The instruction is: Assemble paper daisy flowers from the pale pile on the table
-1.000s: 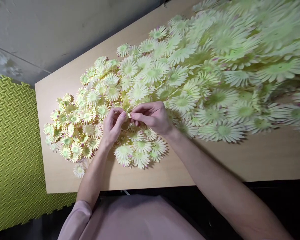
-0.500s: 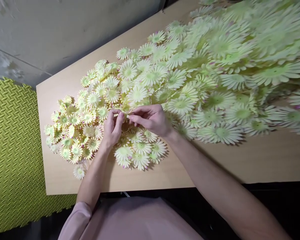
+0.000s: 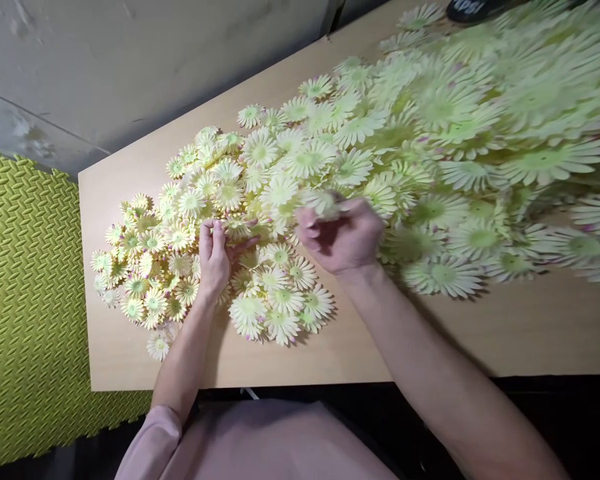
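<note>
A large heap of pale yellow-green paper daisies (image 3: 380, 153) covers most of a light wooden table (image 3: 530, 327). My left hand (image 3: 214, 257) rests on the flowers at the heap's left part, its fingers pinched on one daisy (image 3: 237, 229). My right hand (image 3: 343, 237) is lifted a little to the right, blurred by motion, with its fingers curled around another daisy (image 3: 323, 200). Both forearms reach in from the table's near edge.
A green foam floor mat (image 3: 25, 307) lies left of the table. Grey concrete floor (image 3: 130, 60) shows beyond it. A dark object (image 3: 473, 8) sits at the table's far edge. A pink garment (image 3: 260, 440) fills the bottom of the view.
My hands were pinched together on one flower. They have come apart: the right hand moved right and up with a daisy, the left stayed on the heap.
</note>
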{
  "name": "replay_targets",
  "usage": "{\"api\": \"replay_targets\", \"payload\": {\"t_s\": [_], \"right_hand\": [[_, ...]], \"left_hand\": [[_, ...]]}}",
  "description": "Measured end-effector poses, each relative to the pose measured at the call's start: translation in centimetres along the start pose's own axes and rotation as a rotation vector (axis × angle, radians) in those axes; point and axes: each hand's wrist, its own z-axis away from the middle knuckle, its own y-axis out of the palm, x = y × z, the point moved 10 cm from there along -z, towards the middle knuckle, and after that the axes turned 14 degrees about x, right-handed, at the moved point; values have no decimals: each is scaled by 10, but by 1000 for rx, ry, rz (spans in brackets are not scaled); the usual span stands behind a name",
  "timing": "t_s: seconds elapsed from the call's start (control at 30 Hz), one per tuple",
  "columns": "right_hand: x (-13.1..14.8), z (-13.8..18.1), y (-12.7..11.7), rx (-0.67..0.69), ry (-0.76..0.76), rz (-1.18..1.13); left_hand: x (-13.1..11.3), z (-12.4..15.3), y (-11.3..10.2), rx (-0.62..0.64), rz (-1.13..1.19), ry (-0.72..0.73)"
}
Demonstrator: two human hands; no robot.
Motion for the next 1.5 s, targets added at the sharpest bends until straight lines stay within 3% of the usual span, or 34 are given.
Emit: {"api": "replay_targets", "payload": {"t_s": [0.17,0.27,0.37,0.5,0.6,0.77,0.87,0.97,1.07,1.17,1.3,1.5], "right_hand": [[21,1,-20,-152,-60,60],[13,-1,-1,-60,-35,164],[-1,0,23,58,27,425],[-10,3,24,19,87,576],[4,3,15,-74,-13,635],[35,18,-7,-351,-229,753],[48,25,-1,-396,-336,900],[46,11,33,-209,-327,1250],[17,-11,58,100,-91,1686],[0,-21,39,220,224,1931],[26,-19,-7,86,385,2019],[83,-10,-39,-124,233,2068]], "left_hand": [[-4,-3,4,76,72,52],[-6,-2,7,103,-4,62],[-12,0,10,108,-176,87],[-18,1,19,173,-287,95],[-19,1,21,179,-252,84],[-24,4,21,137,-274,115],[-28,7,25,140,-382,175],[-36,9,26,125,-465,291],[-44,10,32,140,-649,407],[-41,8,44,213,-939,442],[-24,6,49,280,-1182,368],[-14,2,51,246,-1349,319]]}}
